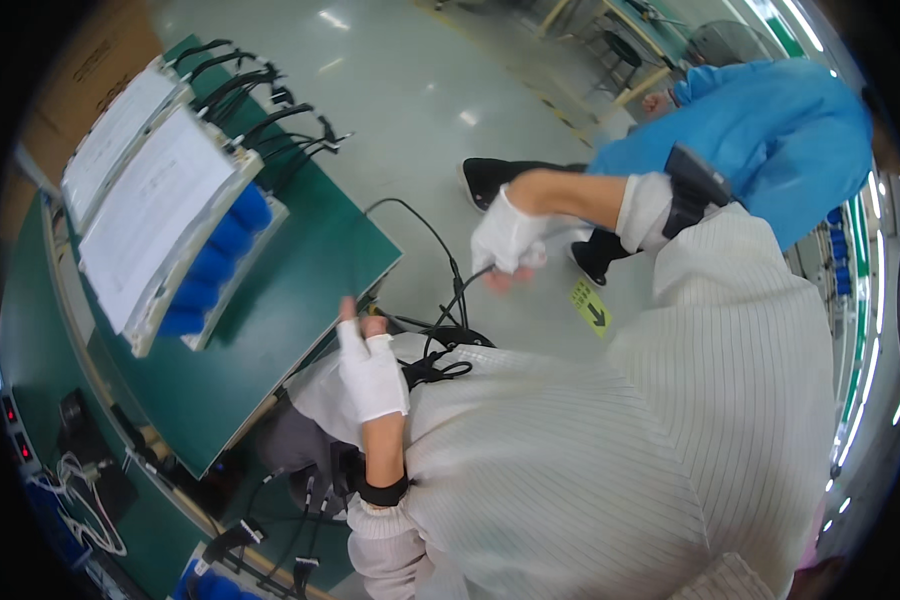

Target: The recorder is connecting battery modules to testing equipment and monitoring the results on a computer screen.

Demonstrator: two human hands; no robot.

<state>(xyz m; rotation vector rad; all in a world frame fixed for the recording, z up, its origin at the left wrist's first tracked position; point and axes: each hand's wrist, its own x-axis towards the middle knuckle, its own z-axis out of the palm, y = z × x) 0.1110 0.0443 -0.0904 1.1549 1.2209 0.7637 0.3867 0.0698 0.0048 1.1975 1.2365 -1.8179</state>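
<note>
My right hand [510, 240], in a white glove with bare fingertips, is closed on a black cable [457, 290], held out over the floor beyond my lap. From there the cable runs down to a tangled black bundle [435, 370] against my shirt. My left hand [368, 372], gloved the same way, is beside the near corner of the green table [310, 270]. Its visible fingers stretch forward, slightly apart, with nothing clearly in them. A white rack [160, 210] with blue cylinders and paper sheets on top stands on the table.
Several black connector cables [260, 100] hang over the table's far edge. A person in a blue coat [740, 130] is close by on the right. A second rack with blue parts [210, 580] and more cables sits at the lower left. A yellow arrow sign [591, 306] marks the floor.
</note>
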